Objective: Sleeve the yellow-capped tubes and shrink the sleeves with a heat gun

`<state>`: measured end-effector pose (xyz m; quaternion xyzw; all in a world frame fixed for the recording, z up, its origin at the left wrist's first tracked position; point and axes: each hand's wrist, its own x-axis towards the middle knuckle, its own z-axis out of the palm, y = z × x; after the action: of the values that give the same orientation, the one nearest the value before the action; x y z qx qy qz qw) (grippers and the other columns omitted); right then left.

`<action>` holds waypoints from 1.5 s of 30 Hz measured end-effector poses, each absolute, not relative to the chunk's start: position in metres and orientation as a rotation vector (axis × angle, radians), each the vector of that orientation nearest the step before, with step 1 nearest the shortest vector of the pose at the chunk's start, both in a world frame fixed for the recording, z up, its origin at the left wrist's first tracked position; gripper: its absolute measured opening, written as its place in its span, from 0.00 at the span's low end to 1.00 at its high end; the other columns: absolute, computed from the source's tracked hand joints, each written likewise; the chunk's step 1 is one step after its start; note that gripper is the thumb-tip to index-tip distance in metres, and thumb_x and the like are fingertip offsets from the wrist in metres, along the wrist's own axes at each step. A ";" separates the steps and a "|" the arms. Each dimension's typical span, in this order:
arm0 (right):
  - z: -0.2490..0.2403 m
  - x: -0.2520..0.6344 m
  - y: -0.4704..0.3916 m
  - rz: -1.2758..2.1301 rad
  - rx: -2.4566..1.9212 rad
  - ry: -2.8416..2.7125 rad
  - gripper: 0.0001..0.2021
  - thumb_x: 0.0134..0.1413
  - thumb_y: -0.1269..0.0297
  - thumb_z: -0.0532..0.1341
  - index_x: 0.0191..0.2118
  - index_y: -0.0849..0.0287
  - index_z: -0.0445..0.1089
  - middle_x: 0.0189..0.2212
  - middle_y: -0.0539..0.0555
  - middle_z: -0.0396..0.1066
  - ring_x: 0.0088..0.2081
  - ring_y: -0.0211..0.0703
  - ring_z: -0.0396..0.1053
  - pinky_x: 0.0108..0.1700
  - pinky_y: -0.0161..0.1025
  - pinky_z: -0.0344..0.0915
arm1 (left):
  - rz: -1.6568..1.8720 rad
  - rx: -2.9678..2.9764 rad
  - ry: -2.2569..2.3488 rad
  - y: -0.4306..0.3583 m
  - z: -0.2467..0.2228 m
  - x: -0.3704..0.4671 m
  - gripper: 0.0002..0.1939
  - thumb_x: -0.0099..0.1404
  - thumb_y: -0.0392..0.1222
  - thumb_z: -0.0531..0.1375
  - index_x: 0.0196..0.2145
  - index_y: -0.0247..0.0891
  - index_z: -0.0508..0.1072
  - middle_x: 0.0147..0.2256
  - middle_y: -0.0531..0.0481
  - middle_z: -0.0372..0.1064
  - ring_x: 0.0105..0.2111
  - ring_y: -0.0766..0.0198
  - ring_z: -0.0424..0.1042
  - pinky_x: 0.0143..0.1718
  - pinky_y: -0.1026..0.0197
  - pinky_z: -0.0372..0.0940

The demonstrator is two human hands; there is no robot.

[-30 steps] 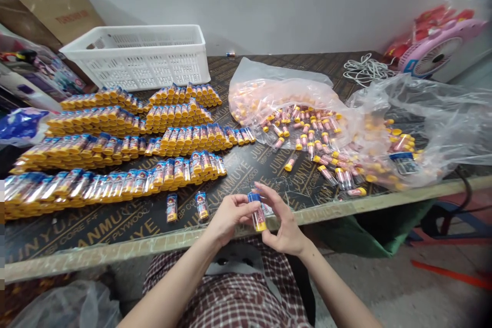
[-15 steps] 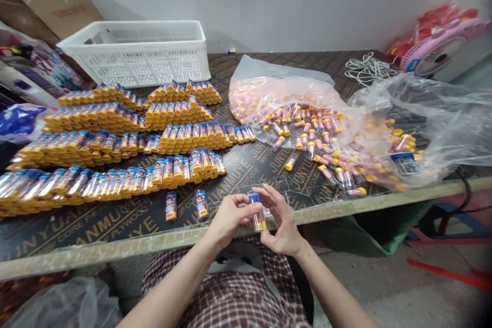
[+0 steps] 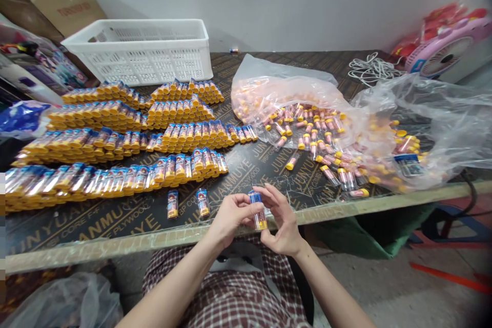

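Observation:
My left hand [image 3: 230, 215] and my right hand [image 3: 282, 220] together hold one small clear tube [image 3: 257, 211] with a yellow cap and a blue label, upright over the table's front edge. Two labelled tubes [image 3: 187, 203] lie on the dark plywood table [image 3: 115, 220] just left of my hands. Beyond them run long rows of labelled tubes [image 3: 115, 133]. To the right, unlabelled yellow-capped tubes [image 3: 319, 138] spill from a clear plastic bag [image 3: 277, 92].
A white plastic basket [image 3: 142, 51] stands at the back left, a cardboard box [image 3: 57, 10] behind it. A second clear bag [image 3: 434, 123] covers the right end. A white cord [image 3: 371, 69] and a pink fan [image 3: 446, 51] sit at the back right.
My hands and the tube stay almost in place; the fingers shift slightly around the tube. The view has tilted up a little.

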<state>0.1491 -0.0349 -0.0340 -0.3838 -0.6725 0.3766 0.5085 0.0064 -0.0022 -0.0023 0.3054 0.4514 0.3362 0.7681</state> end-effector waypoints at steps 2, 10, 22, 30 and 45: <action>-0.035 0.147 -0.034 0.913 -0.918 -1.619 0.43 0.34 0.79 0.54 0.62 0.54 0.43 0.58 0.59 0.56 0.56 0.52 0.59 0.56 0.51 0.59 | 0.736 0.663 1.000 -0.003 -0.003 0.007 0.21 0.39 0.50 0.70 0.25 0.31 0.70 0.21 0.52 0.68 0.20 0.72 0.66 0.22 0.69 0.60; -0.029 0.152 -0.020 0.877 -1.021 -1.723 0.45 0.44 0.71 0.61 0.64 0.51 0.34 0.65 0.58 0.35 0.61 0.53 0.49 0.59 0.53 0.52 | 0.743 1.290 1.530 0.014 -0.008 -0.019 0.20 0.45 0.53 0.65 0.30 0.37 0.66 0.21 0.53 0.67 0.22 0.65 0.67 0.25 0.64 0.59; -0.061 0.247 0.061 0.038 -1.881 -1.660 0.22 0.50 0.53 0.60 0.48 0.60 0.68 0.40 0.61 0.66 0.45 0.54 0.64 0.48 0.50 0.61 | 0.035 2.168 2.006 0.019 -0.016 -0.043 0.12 0.62 0.47 0.52 0.41 0.40 0.64 0.32 0.46 0.72 0.32 0.56 0.72 0.29 0.62 0.56; -0.050 0.249 0.078 0.056 -2.178 -1.865 0.21 0.52 0.64 0.55 0.54 0.59 0.61 0.34 0.59 0.68 0.35 0.50 0.68 0.36 0.42 0.62 | 0.206 2.093 1.642 0.037 -0.036 0.023 0.08 0.57 0.46 0.59 0.32 0.39 0.69 0.35 0.47 0.70 0.36 0.60 0.69 0.34 0.62 0.56; -0.033 0.210 -0.016 0.552 -1.515 -1.436 0.09 0.55 0.66 0.57 0.41 0.56 0.70 0.40 0.57 0.68 0.42 0.47 0.67 0.38 0.43 0.67 | 0.315 2.024 1.592 0.032 -0.044 0.021 0.02 0.59 0.38 0.57 0.31 0.40 0.70 0.28 0.51 0.71 0.30 0.62 0.68 0.33 0.63 0.54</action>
<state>0.2097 -0.0163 -0.0331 -0.6187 -0.5863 0.2254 0.4718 0.0210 0.0323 -0.0437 0.7513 0.5907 0.1170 0.2701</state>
